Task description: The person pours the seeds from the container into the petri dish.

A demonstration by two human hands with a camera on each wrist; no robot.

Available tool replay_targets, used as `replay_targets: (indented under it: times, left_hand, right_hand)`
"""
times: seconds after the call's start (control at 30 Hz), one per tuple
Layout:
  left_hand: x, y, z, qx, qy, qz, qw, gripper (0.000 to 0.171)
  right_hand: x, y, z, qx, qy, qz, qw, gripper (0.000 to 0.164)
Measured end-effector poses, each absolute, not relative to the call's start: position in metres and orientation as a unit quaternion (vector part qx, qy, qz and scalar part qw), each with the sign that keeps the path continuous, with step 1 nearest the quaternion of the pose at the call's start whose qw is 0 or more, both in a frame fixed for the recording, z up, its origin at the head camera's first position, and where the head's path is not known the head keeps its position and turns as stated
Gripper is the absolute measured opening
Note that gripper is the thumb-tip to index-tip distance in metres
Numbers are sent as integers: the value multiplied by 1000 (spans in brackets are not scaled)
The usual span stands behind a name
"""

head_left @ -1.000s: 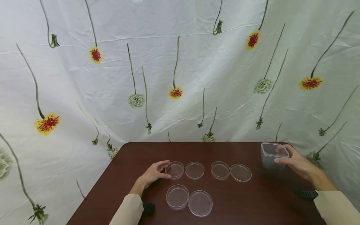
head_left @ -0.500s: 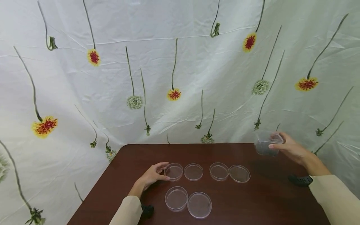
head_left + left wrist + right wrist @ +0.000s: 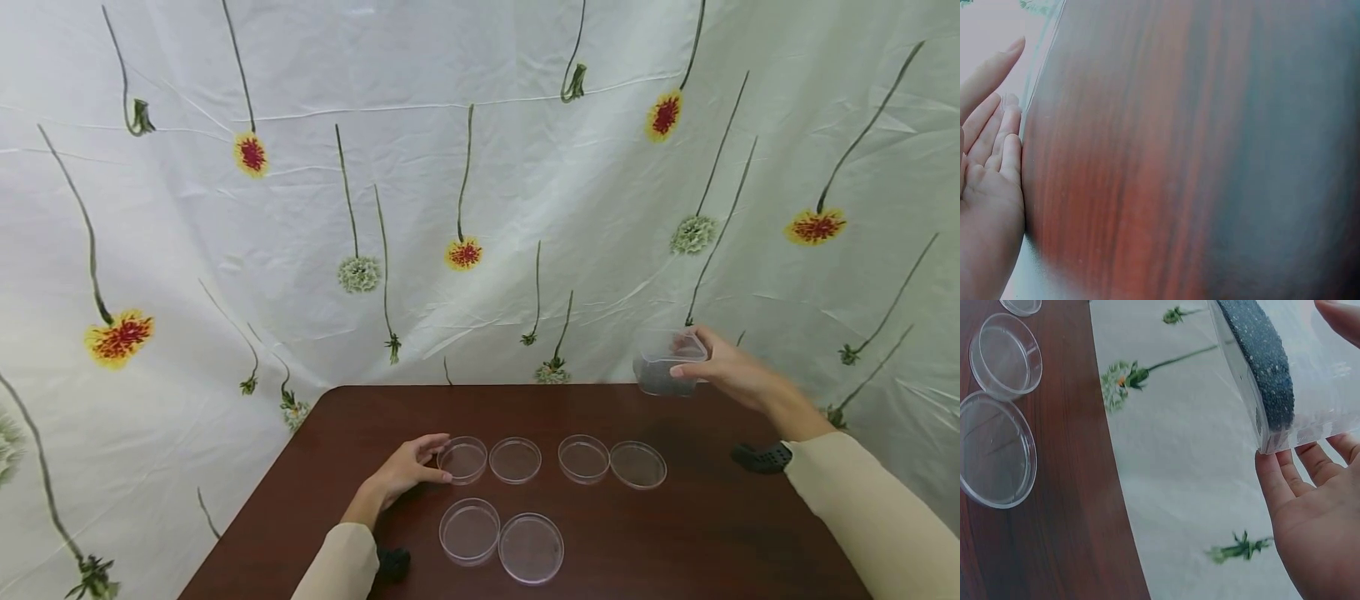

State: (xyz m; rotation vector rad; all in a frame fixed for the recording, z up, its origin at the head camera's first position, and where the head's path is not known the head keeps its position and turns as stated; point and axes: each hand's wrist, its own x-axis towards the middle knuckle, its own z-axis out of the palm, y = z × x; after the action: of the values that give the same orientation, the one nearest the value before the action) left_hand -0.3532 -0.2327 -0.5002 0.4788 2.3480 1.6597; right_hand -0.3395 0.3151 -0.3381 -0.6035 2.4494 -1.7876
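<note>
My right hand (image 3: 723, 367) grips a clear plastic container (image 3: 667, 371) by its side, raised above the table's back right. Dark bluish-grey grains (image 3: 1266, 369) lie in a layer at the container's bottom, as the right wrist view shows. My left hand (image 3: 408, 467) rests at the left end of the back row, thumb and fingers around the edge of a clear petri dish (image 3: 462, 460). Beside it stands another dish (image 3: 515, 461). Further right, a dish (image 3: 583, 458) and a shallower lid-like dish (image 3: 638, 465) sit edge to edge.
In front, a dish (image 3: 469, 531) and a flatter dish or lid (image 3: 531, 548) lie side by side on the dark brown table (image 3: 675, 542). A white curtain (image 3: 420, 167) with printed flowers hangs behind the table.
My right hand has lifted the container off the table's right side and moved it up and to the left. My left hand has stayed at its dish.
</note>
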Motion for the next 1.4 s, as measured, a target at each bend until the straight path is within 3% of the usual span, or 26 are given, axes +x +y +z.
replay_targets:
  times: [0.53, 1.13, 1.4]
  left_hand:
    - [-351, -235, -499, 161, 804, 561, 112, 78]
    - [-353, -233, -502, 158, 809, 554, 114, 79]
    - [-353, -235, -501, 165, 805, 559, 114, 79]
  right_hand:
    - [-357, 262, -327, -216, 800, -557, 55, 67]
    - [-383, 192, -337, -226, 791, -564, 64, 75]
    - [-392, 155, -347, -230, 791, -562, 71, 71]
